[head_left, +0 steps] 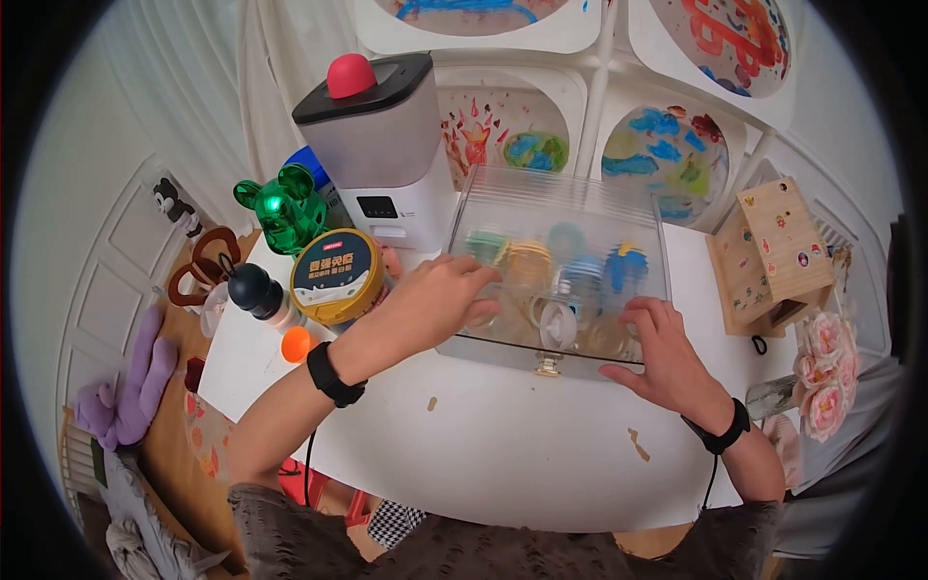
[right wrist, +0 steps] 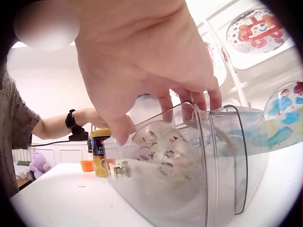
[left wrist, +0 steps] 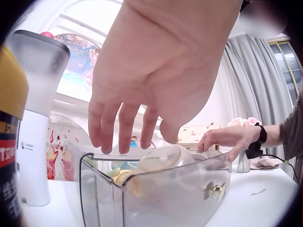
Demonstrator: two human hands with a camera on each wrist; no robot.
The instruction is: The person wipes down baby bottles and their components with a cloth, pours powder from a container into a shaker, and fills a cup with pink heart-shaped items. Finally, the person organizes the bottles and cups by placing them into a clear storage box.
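Observation:
A clear plastic storage box (head_left: 498, 354) with a gold latch (head_left: 547, 364) stands on the white table. Inside it are several baby bottles with blue, yellow and green parts, among them a blue-topped bottle (head_left: 626, 266) and a clear one (head_left: 558, 327). My left hand (head_left: 430, 304) hovers over the box's left side, fingers pointing down and spread near the rim, holding nothing. Over the front right corner is my right hand (head_left: 670, 356); its fingers (right wrist: 165, 108) reach across the rim, while the thumb stays in front.
Left of the box stand a white machine (head_left: 391, 208) with a grey container, a shiny green bear figure (head_left: 288, 208), a yellow-lidded can (head_left: 338, 274), a black-topped bottle (head_left: 254, 290) and an orange cup (head_left: 297, 344). To the right are a wooden house (head_left: 773, 253) and pink flowers (head_left: 825, 372).

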